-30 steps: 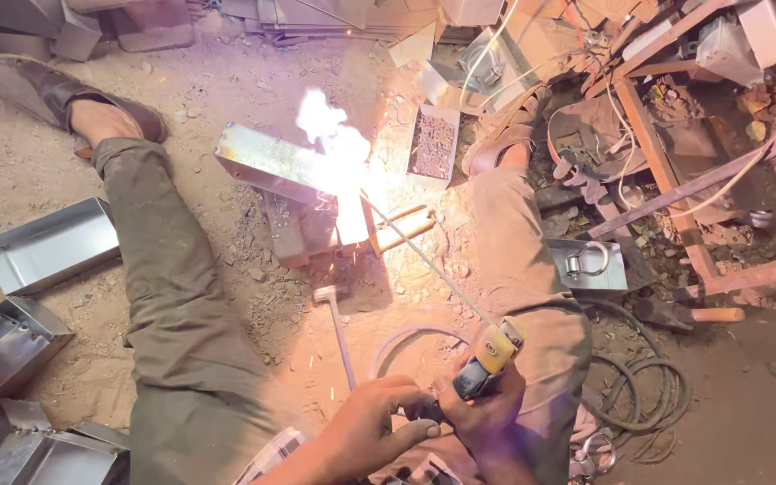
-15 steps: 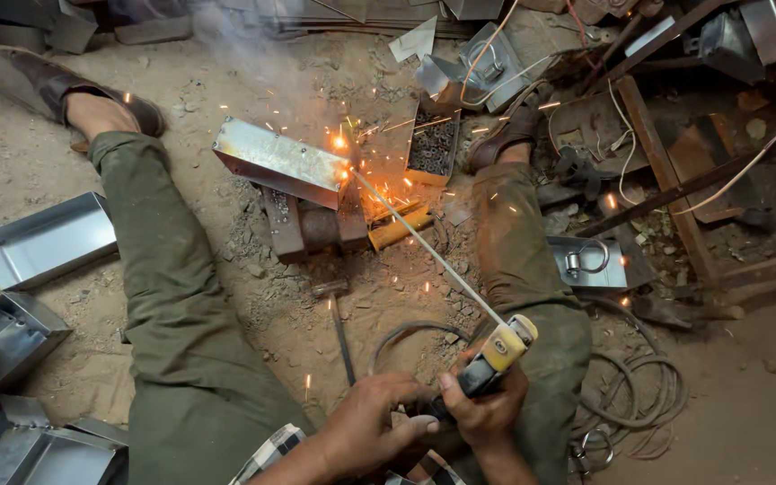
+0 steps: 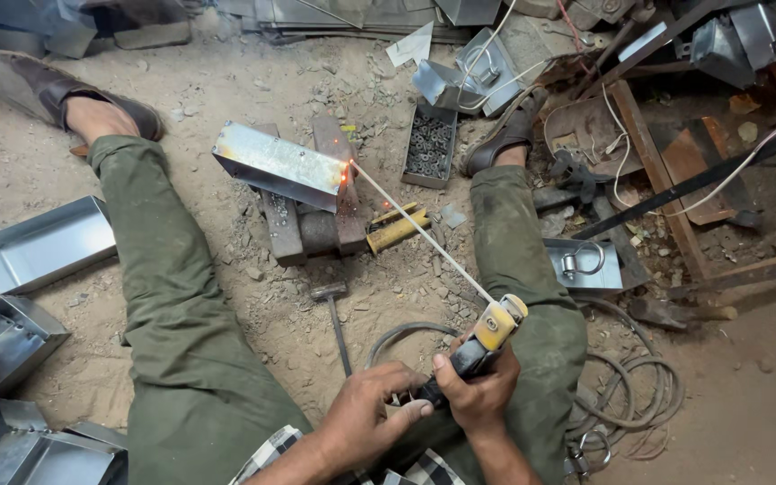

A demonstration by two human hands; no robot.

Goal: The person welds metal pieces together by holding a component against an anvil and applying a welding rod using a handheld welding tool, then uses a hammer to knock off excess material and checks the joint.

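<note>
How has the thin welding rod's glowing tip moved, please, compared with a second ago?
Cannot tell any real shift: the thin welding rod touches the shiny sheet-metal box at the same end, beside the grey steel block; only the flare has died.

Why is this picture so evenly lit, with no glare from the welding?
Head view: soft daylight, faint shadows, everything sharp. Only a small orange glow shows where the welding rod meets the metal tray; right hand and left hand hold the holder unblurred.

olive green trousers, brown shoes, silvery grey metal box with orange glow, yellow-tipped black electrode holder, checked shirt hem.
</note>
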